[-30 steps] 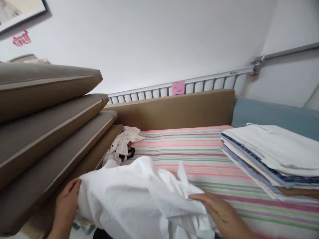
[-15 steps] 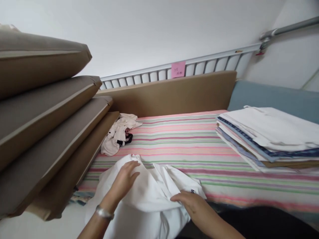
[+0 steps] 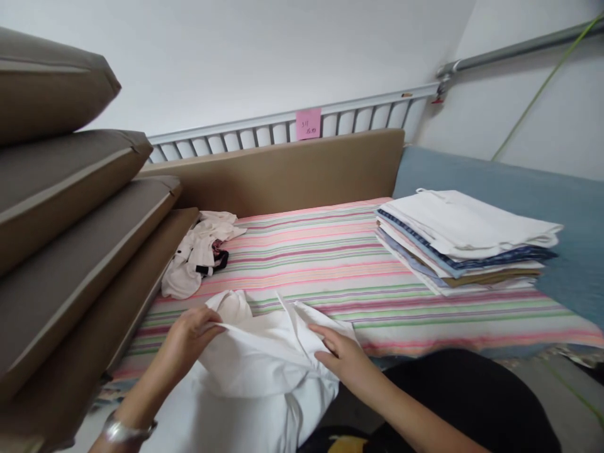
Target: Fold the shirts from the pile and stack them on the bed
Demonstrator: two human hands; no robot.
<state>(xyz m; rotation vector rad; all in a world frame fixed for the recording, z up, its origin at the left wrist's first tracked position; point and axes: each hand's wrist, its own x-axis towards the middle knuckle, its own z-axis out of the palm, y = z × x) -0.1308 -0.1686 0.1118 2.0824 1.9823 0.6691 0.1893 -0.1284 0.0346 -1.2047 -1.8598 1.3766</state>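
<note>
A white garment [image 3: 250, 368] lies bunched over the near edge of the striped cloth, its lower part hanging down toward me. My left hand [image 3: 193, 327], a silver band on its wrist, pinches the garment's upper left edge and pulls it into a taut line. On the right, my right hand [image 3: 333, 349] grips a gathered fold between thumb and fingers. Between the two hands the fabric is lifted and creased. The fingertips of both hands are partly covered by cloth.
A stack of folded clothes [image 3: 465, 236] sits at the right on the striped cloth [image 3: 302, 251]. Crumpled cream clothing [image 3: 202, 248] lies at the left, beside piled brown cushions [image 3: 85, 245]. A long brown cushion [image 3: 283, 170] leans against the radiator [image 3: 245, 137] behind.
My left hand, earlier resting over the fabric with fingers loose, now pinches its edge and has moved left. My right hand has closed on a fold. The view has shifted right.
</note>
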